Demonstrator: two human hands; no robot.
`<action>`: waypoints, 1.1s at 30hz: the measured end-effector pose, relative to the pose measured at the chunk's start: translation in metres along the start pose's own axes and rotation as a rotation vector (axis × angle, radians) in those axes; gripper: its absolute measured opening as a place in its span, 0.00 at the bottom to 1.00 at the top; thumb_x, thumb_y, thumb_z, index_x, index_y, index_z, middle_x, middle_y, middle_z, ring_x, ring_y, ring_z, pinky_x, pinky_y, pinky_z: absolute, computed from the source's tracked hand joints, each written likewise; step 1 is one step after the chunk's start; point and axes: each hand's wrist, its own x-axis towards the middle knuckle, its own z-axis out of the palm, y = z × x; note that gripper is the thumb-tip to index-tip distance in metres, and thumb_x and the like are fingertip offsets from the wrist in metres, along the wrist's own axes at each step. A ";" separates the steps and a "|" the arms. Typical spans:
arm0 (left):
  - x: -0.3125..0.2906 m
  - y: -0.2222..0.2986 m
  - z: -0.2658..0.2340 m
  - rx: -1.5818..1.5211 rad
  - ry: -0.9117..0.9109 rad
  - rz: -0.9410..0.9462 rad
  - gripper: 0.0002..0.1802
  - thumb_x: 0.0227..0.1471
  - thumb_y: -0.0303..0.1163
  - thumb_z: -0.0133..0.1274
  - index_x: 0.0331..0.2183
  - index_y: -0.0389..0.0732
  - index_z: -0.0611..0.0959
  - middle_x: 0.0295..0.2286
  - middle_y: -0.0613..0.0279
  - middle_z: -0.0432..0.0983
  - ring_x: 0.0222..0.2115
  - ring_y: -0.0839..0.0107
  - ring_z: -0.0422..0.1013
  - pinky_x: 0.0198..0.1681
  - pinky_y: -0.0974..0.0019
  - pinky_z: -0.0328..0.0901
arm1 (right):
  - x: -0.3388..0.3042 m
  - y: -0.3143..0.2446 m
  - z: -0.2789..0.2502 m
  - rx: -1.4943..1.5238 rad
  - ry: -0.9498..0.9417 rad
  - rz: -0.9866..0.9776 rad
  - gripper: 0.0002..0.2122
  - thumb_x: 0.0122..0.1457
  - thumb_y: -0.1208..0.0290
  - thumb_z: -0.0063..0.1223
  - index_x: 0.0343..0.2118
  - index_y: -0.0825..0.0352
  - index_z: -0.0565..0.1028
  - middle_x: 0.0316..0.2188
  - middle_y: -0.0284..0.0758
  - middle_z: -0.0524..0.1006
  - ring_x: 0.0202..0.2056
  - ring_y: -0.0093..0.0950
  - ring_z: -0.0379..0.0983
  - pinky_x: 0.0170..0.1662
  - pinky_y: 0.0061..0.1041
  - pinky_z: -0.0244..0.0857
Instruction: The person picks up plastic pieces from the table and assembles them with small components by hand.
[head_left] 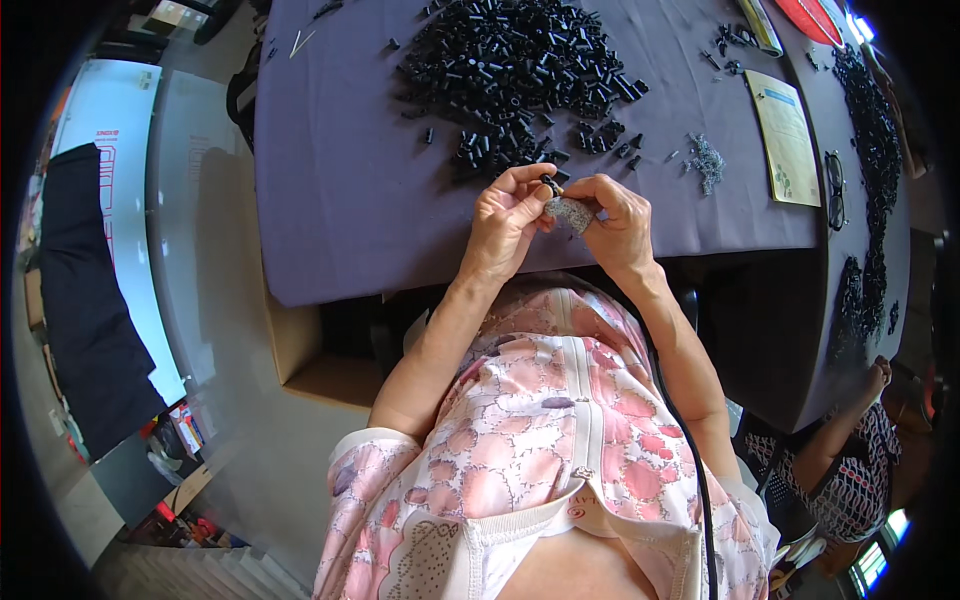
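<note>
Over the near edge of the cloth-covered table, my two hands meet. My left hand (503, 225) pinches a small black cylindrical piece (547, 181) between thumb and fingers. My right hand (620, 225) has its thumb and forefinger pressed together against that piece; what they hold is too small to make out. Just beneath the fingertips lies a cluster of tiny silvery-grey parts (573, 214), partly hidden by the hands. Beyond the hands spreads a large heap of similar black pieces (520, 75), with a few loose ones at its near side.
Another small pile of silvery parts (706, 163) lies to the right, near a yellowish booklet (783, 138) and eyeglasses (836, 190). More black pieces (868, 170) cover the right-hand table, where another person's arm (840, 430) shows. A cardboard box (325, 375) stands under the table.
</note>
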 end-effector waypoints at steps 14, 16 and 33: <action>-0.006 0.009 0.004 -0.050 -0.026 -0.055 0.27 0.48 0.17 0.52 0.51 0.37 0.65 0.31 0.65 0.75 0.28 0.81 0.70 0.32 0.78 0.65 | 0.012 0.007 -0.003 0.244 -0.302 0.087 0.20 0.42 0.84 0.61 0.42 0.64 0.75 0.31 0.29 0.70 0.25 0.21 0.65 0.27 0.19 0.61; -0.006 0.008 0.003 -0.038 -0.045 -0.074 0.27 0.49 0.19 0.53 0.51 0.37 0.66 0.35 0.63 0.74 0.32 0.81 0.70 0.37 0.77 0.66 | 0.009 0.011 -0.003 0.327 -0.334 0.120 0.19 0.42 0.85 0.60 0.40 0.65 0.76 0.32 0.27 0.69 0.27 0.18 0.65 0.28 0.19 0.60; -0.003 0.003 0.004 -0.075 -0.012 -0.095 0.21 0.50 0.20 0.54 0.47 0.37 0.69 0.32 0.59 0.77 0.31 0.77 0.74 0.31 0.77 0.70 | 0.006 0.018 -0.001 0.577 -0.275 0.144 0.17 0.42 0.86 0.58 0.38 0.65 0.76 0.31 0.25 0.70 0.27 0.16 0.65 0.29 0.15 0.60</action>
